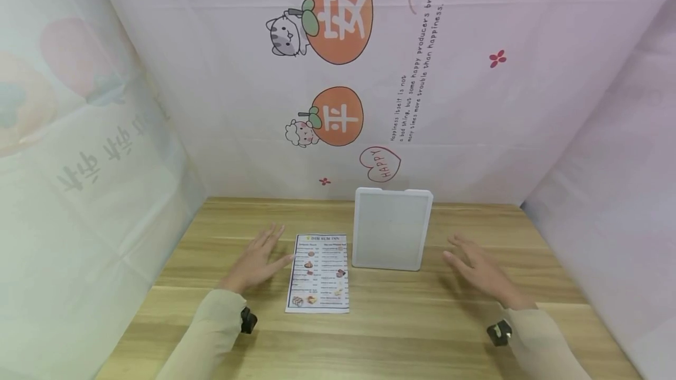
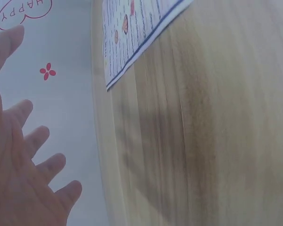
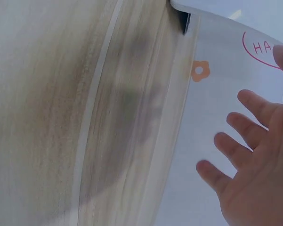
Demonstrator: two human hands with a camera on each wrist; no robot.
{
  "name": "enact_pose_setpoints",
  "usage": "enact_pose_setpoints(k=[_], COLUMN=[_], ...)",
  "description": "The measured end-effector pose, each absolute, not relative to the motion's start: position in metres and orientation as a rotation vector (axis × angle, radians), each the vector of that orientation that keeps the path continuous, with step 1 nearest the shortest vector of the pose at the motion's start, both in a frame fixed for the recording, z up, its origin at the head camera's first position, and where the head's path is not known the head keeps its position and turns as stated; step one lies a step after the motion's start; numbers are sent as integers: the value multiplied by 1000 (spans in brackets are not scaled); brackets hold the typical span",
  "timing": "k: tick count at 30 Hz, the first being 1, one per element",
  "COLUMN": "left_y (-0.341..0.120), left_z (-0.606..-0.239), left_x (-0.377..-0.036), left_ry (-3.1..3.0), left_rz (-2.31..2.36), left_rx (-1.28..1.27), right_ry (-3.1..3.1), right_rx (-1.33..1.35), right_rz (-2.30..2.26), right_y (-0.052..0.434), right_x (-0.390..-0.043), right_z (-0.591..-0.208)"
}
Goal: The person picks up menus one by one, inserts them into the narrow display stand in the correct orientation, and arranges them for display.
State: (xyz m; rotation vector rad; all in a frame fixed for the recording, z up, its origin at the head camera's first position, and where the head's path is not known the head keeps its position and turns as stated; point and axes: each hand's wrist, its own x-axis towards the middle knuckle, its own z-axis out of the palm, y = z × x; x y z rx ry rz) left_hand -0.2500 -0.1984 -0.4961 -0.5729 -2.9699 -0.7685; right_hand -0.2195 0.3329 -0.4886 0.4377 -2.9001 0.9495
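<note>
On the wooden table lies a printed menu sheet [image 1: 318, 274] headed "DIM SUM INN", with small food pictures. Just right of it a white-framed panel [image 1: 392, 230] with a pale grey face stands upright, leaning slightly back. My left hand [image 1: 259, 261] hovers left of the menu, fingers spread, holding nothing; the left wrist view shows the menu's edge [image 2: 141, 33] beyond the thumb. To the right of the panel my right hand [image 1: 477, 268] is raised above the table with fingers apart and nothing in it. The panel's lower corner [image 3: 207, 10] shows at the top of the right wrist view.
A white cloth backdrop [image 1: 449, 175] with cartoon fruit and lettering rises behind the table [image 1: 369, 339]. White cloth walls [image 1: 132, 204] stand along the left and right sides. Each wrist bears a small black camera [image 1: 248, 320].
</note>
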Motion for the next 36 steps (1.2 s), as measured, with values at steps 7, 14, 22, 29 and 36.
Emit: enact_pose_setpoints(k=[7,14,22,29,36], left_y=[-196,-193,-187,-182,-179], left_z=[-495,-500,-507,-514,-514], left_x=[-250,-251,-254,-255,-255], left_ry=[-2945,-2945,-2927,-2937,-2918], left_rz=[-959,-1096,-1200,-1280,-1427], left_rx=[-577,-530,-518,-369,-264], right_ry=[-2905,-2901,-2921,-2941,-2964], right_rx=[413,462,503,544,627], right_rz=[1011,1068,1048,1092,1261], right_y=[329,321,307,288,265], right_x=[-217,-218,-220,-222,-227], right_z=[-488,-487,-492,-494,-496])
